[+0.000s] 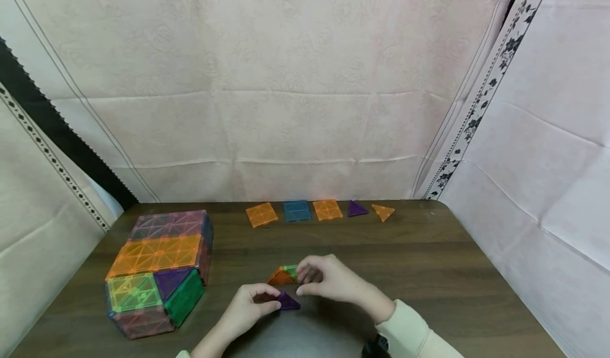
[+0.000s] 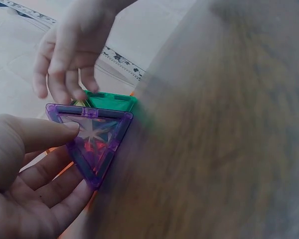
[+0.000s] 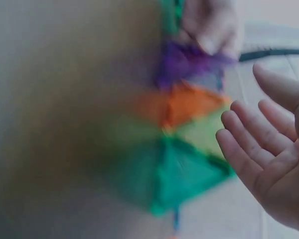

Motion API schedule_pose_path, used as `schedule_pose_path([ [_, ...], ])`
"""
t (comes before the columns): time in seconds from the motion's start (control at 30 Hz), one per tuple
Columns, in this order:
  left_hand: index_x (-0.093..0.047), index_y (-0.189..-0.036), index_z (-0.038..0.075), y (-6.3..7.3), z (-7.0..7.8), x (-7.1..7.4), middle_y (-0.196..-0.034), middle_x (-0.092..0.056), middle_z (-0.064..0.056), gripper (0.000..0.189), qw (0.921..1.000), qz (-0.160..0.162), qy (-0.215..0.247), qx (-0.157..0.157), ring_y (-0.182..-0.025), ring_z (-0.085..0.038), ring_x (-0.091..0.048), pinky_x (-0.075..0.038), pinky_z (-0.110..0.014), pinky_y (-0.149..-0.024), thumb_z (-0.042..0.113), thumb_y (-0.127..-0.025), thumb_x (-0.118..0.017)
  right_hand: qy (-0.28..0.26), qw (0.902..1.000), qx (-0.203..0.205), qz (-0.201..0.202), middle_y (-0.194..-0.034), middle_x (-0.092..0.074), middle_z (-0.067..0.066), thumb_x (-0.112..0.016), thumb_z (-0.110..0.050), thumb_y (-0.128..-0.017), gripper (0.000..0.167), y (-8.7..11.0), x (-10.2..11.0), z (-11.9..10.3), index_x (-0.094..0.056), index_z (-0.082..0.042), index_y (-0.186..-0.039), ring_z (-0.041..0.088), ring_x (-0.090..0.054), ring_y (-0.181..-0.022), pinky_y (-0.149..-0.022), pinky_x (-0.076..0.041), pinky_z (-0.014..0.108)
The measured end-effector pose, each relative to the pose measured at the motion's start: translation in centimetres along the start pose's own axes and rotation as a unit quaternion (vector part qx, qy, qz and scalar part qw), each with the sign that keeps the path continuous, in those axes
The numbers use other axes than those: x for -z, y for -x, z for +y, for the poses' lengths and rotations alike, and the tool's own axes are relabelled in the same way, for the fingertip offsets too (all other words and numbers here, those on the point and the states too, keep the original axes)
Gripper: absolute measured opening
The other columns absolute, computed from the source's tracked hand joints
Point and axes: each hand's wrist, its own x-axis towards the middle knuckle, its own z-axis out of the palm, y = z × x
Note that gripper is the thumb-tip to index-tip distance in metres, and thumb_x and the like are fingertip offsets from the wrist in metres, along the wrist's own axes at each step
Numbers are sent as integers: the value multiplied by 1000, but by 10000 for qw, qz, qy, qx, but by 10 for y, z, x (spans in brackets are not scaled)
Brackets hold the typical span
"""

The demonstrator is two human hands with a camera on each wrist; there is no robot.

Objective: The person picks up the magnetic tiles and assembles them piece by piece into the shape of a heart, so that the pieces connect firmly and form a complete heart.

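Observation:
My left hand [image 1: 245, 307] pinches a purple triangular magnetic tile [image 1: 289, 302] between thumb and fingers, low over the table. In the left wrist view the thumb lies on the face of this clear-centred tile [image 2: 93, 142]. Just beyond it stand a few joined tiles: an orange triangle [image 1: 281, 277], a green triangle [image 3: 189, 174] and a yellow-green one [image 3: 204, 133]. My right hand [image 1: 329, 278] hovers beside them, holding nothing. Its thumb is spread from loosely bent fingers [image 3: 254, 142] in the right wrist view, where the tiles look blurred.
A large block of joined magnetic tiles [image 1: 159, 254] stands on the left of the wooden table [image 1: 429, 278]. Along the back edge lie an orange square [image 1: 261, 215], a blue square [image 1: 297, 211], another orange square [image 1: 328, 209], a purple triangle [image 1: 357, 208] and an orange triangle [image 1: 383, 212].

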Motion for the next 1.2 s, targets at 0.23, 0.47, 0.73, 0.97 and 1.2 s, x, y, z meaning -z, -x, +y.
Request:
schedule_pose_path([
  [0.23, -72, -93, -2, 1, 0, 0, -95, -70, -15, 15, 9999, 23, -136, 47, -74, -3, -59, -50, -21, -64, 7, -82, -74, 536, 9876, -440, 1407, -95, -69, -1, -76, -27, -83, 29, 0, 59, 29, -66, -12, -106, 13, -63, -85, -76, -52, 30],
  [0.47, -72, -93, -3, 1, -1, 2, -94, -70, -15, 15, 9999, 61, -112, 40, -73, -3, -58, -49, -21, -64, 7, -82, -74, 769, 9519, -1546, 2530, -108, -68, 12, -74, -30, -86, 39, 0, 107, 92, -63, -5, -114, 28, -64, -99, -87, -51, 42],
  [0.73, -72, -93, -3, 1, -2, 0, -94, -71, -13, 16, 10000, 36, -56, 20, -75, -3, -58, -50, -22, -65, 8, -82, -75, 921, 9334, -2359, 2542, -138, -47, 25, -68, -26, -91, 59, 8, 135, 137, -46, 3, -137, 42, -43, -128, -105, -36, 52],
  [0.97, -72, -93, -4, 1, -1, 0, -92, -71, -11, 16, 10000, 50, -3, -22, -75, -3, -58, -50, -22, -66, 7, -81, -75, 1194, 9279, -2823, 2121, -146, -35, 31, -66, -31, -92, 73, 14, 143, 148, -31, 2, -147, 49, -33, -133, -107, -29, 59],
  [1.2, -73, -93, -2, 1, -2, 1, -93, -70, -13, 15, 9999, 61, -89, 95, -75, -4, -59, -49, -22, -67, 7, -81, -75, 1664, 9280, -2806, 1801, -141, -40, 34, -66, -32, -90, 75, 18, 140, 154, -31, 4, -146, 53, -35, -129, -105, -31, 59],
])
